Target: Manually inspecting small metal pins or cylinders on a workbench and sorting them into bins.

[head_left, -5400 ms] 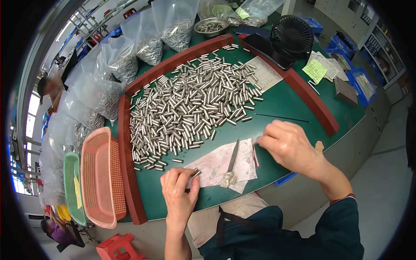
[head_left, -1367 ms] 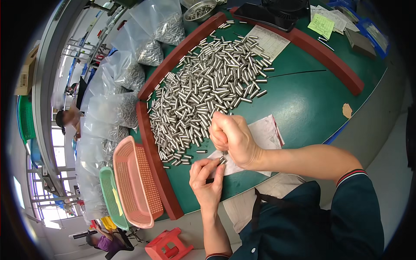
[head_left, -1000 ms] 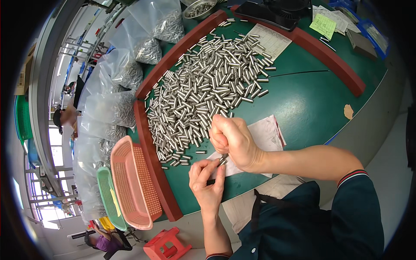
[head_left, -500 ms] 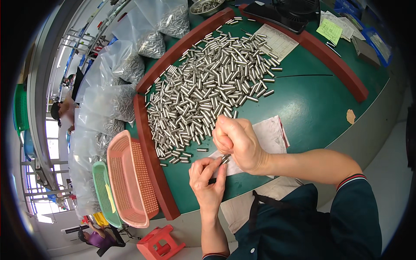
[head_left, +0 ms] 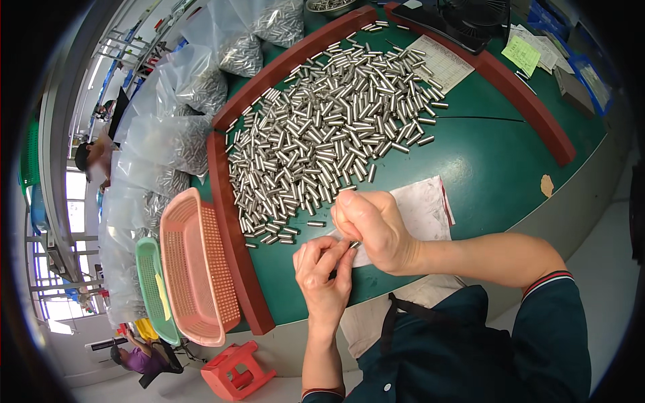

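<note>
My left hand pinches a small shiny metal cylinder between thumb and fingertips, near the table's front edge. Curled into a fist, my right hand sits against the left fingertips, just over that cylinder. Whatever the right fingers hold is hidden behind the knuckles. A stained white cloth lies flat under and beside the right hand. Just beyond both hands spreads a large heap of loose metal cylinders; a single one lies apart near the left hand.
Dark red wooden rails border the green table. To the left stand a pink basket, a green basket and several clear bags of cylinders. A black fan and papers sit at the back right; a red stool stands below.
The right fist has come down slightly toward the left fingertips, and less of the held cylinder shows. The whole view has shifted a little.
</note>
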`<state>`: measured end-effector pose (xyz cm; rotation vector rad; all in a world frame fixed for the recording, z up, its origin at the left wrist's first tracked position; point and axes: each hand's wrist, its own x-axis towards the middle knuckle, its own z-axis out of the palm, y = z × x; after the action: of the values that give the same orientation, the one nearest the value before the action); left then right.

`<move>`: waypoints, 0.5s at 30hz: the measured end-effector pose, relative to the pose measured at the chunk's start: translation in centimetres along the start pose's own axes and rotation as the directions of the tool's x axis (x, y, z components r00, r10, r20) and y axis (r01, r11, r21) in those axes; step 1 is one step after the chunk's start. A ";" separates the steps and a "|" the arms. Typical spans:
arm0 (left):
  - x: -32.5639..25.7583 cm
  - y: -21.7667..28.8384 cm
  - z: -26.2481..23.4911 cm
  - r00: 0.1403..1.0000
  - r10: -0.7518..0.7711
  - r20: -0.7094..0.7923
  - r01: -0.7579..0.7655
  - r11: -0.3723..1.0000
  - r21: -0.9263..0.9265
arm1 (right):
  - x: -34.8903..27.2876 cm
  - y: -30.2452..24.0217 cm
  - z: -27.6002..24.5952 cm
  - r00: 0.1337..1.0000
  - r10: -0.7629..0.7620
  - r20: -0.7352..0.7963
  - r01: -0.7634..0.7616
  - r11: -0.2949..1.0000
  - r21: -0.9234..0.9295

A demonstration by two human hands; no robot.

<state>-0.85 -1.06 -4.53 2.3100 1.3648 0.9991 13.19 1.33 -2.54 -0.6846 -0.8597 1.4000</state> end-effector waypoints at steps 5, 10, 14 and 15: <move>-0.1 -0.4 0.1 0.999 0.036 -0.005 -0.036 0.999 0.005 | -0.8 0.2 0.2 0.992 -0.085 0.088 0.095 0.989 -0.115; -0.2 0.0 -0.2 0.997 0.066 0.035 -0.067 0.997 0.027 | -0.8 0.4 -0.3 0.992 -0.115 0.044 0.118 0.991 -0.069; -0.8 0.5 -0.8 0.993 0.067 0.100 -0.071 0.997 0.040 | -0.7 -1.5 -1.8 0.999 -0.033 0.009 0.032 0.999 0.033; -1.0 0.7 -0.8 0.994 0.058 0.093 -0.062 0.997 0.039 | -0.8 -1.7 -2.0 1.000 -0.018 0.016 0.017 0.998 0.063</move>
<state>-1.23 -2.36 -3.92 2.4088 1.3002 0.8779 15.79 0.58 -2.29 -0.6168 -0.8293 1.4130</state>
